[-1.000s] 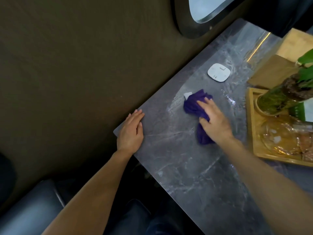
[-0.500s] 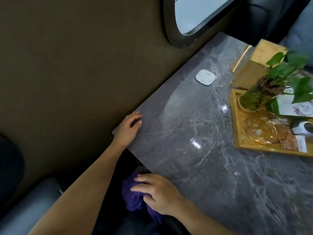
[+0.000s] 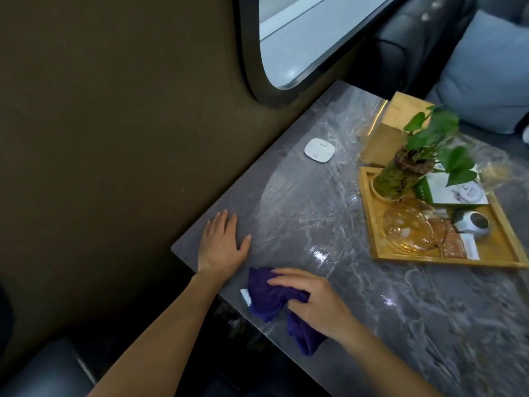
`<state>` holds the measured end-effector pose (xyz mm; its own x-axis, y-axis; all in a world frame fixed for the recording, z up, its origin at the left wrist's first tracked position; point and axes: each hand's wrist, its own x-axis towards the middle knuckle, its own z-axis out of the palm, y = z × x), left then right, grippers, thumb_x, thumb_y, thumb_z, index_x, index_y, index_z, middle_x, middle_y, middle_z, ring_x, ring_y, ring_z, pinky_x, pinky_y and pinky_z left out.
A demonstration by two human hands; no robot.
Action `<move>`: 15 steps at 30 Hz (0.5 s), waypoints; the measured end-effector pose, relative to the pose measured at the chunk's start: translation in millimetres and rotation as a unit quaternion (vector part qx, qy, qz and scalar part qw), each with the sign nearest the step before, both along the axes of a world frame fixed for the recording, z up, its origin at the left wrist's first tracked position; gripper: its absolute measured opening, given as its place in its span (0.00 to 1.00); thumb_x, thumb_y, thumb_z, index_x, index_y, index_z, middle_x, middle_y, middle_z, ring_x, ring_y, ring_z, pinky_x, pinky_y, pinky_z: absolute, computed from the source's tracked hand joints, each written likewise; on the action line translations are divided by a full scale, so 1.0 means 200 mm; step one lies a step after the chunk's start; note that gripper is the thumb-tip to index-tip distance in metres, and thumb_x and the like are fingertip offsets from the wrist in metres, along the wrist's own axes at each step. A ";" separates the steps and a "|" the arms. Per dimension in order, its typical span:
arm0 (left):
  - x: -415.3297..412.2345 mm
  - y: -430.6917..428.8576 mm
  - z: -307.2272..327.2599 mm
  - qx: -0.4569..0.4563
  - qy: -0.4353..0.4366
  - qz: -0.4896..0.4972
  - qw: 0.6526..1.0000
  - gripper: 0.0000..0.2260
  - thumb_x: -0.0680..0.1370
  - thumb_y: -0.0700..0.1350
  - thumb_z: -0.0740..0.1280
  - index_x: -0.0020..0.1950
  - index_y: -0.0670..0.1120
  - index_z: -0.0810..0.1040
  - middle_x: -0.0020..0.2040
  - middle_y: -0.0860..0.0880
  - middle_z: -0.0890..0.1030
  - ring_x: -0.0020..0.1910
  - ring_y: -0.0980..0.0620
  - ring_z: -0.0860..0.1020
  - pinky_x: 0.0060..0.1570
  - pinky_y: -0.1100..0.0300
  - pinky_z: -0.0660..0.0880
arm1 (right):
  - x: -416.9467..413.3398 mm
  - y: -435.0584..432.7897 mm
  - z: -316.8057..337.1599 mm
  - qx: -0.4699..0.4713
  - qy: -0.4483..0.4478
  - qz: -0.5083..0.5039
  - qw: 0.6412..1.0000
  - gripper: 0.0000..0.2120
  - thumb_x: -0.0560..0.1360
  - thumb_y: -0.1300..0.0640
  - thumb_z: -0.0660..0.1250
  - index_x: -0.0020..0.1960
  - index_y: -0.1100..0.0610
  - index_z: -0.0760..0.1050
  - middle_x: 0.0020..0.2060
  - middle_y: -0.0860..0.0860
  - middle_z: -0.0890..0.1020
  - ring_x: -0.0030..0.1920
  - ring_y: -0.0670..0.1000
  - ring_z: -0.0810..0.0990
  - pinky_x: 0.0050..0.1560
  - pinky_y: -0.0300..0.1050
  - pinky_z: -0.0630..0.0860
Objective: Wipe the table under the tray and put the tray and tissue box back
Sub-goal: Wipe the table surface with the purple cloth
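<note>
purple cloth (image 3: 274, 299) lies bunched at the near edge of the grey marble table (image 3: 315, 213), one end hanging off the edge. my right hand (image 3: 315, 305) presses down on it, fingers curled and gripping the folds, thumb tucked into the cloth. my left hand (image 3: 223, 245) lies flat on the table corner by the wall, fingers spread and gripping nothing, bracing only.

wooden tray (image 3: 446, 260) sits well apart to the right, pushed aside. on it: a plant in a glass jar (image 3: 400, 176), a clear glass dish (image 3: 412, 227), a small round white gadget (image 3: 472, 224), some cards. just behind the tray, a wooden box (image 3: 389, 136) i take to be the tissue box, though i can't see tissue. small white square pad (image 3: 319, 149) near the wall, window above it.

judgement: wiping step in hand; tray and box not yet returned. the open patch between my hands and the white pad looks like the tray's spot.

to do it well: flatten the cloth under the palm rather than keep it balled, so more of it meets the stone. run overlapping strokes from the wall side toward me. keep the left hand planted. steer clear of the white pad and stop short of the tray's rim, since the jar looks top-heavy. gather the dangling end first so it doesn't drag.
</note>
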<state>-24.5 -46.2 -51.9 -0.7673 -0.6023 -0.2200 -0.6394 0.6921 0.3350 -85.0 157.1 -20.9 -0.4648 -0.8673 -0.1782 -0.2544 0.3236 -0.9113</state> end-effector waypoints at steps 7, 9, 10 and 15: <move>-0.26 0.36 0.03 0.006 0.045 -0.090 0.995 0.28 0.78 0.56 0.57 0.74 0.44 0.57 0.77 0.46 0.56 0.77 0.49 0.52 0.75 0.55 0.46 | -0.22 0.35 0.03 0.013 0.102 -0.161 0.982 0.26 0.63 0.65 0.61 0.57 0.48 0.77 0.60 0.37 0.73 0.62 0.36 0.70 0.63 0.26 0.63; -0.34 0.44 0.05 0.006 0.040 -0.116 0.992 0.29 0.78 0.57 0.56 0.74 0.45 0.57 0.77 0.45 0.56 0.76 0.48 0.53 0.75 0.54 0.48 | -0.26 0.47 0.03 0.023 0.115 -0.203 0.972 0.25 0.63 0.65 0.61 0.57 0.46 0.76 0.60 0.35 0.72 0.61 0.32 0.69 0.63 0.25 0.63; -0.37 0.48 0.06 0.006 0.039 -0.131 0.991 0.29 0.78 0.57 0.56 0.74 0.46 0.57 0.77 0.45 0.57 0.76 0.48 0.54 0.75 0.54 0.50 | -0.27 0.53 0.03 0.031 0.123 -0.223 0.967 0.25 0.64 0.64 0.61 0.58 0.46 0.76 0.59 0.34 0.71 0.60 0.30 0.69 0.62 0.24 0.62; -0.53 0.65 0.10 0.049 0.059 -0.152 0.985 0.25 0.77 0.55 0.59 0.70 0.44 0.64 0.70 0.44 0.69 0.69 0.46 0.66 0.70 0.53 0.60 | -0.28 0.77 -0.04 0.069 0.165 -0.246 0.953 0.30 0.62 0.66 0.63 0.60 0.45 0.74 0.60 0.36 0.70 0.63 0.30 0.66 0.65 0.26 0.59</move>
